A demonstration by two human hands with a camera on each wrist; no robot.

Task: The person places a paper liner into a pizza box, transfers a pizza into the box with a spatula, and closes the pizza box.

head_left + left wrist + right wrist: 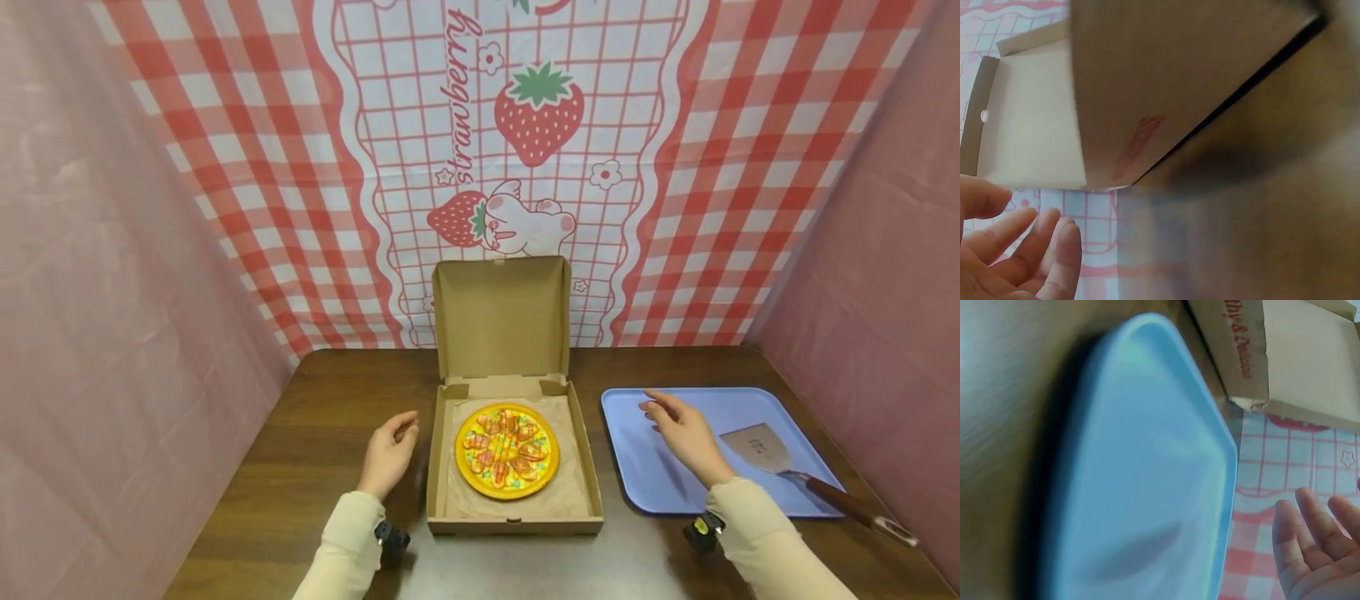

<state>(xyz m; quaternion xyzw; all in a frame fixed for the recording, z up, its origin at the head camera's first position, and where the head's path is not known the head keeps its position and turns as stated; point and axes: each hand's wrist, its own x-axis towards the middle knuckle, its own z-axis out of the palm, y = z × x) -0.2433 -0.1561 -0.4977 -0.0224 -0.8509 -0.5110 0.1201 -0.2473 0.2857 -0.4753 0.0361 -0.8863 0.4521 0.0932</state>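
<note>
A round toy pizza (pixel 507 451) with a yellow rim lies on brown paper inside a cardboard pizza box (pixel 514 527), whose lid (pixel 502 321) stands raised at the back. My left hand (pixel 389 452) is just left of the box, apart from it, fingers loosely bent around nothing; the left wrist view shows the box's side wall (pixel 1129 94) close by. Over the left part of a blue tray (pixel 637 492) hovers my right hand (pixel 686 435), also holding nothing. On the tray's right side rests a spatula (pixel 761 450) with a metal blade, its wooden handle (pixel 840 498) reaching past the rim.
The dark wooden table (pixel 337 400) carries both box and tray. Behind it hangs a red-and-white checked cloth (pixel 300 167) with strawberry prints. Pink curtains (pixel 112 333) close off the left and right sides.
</note>
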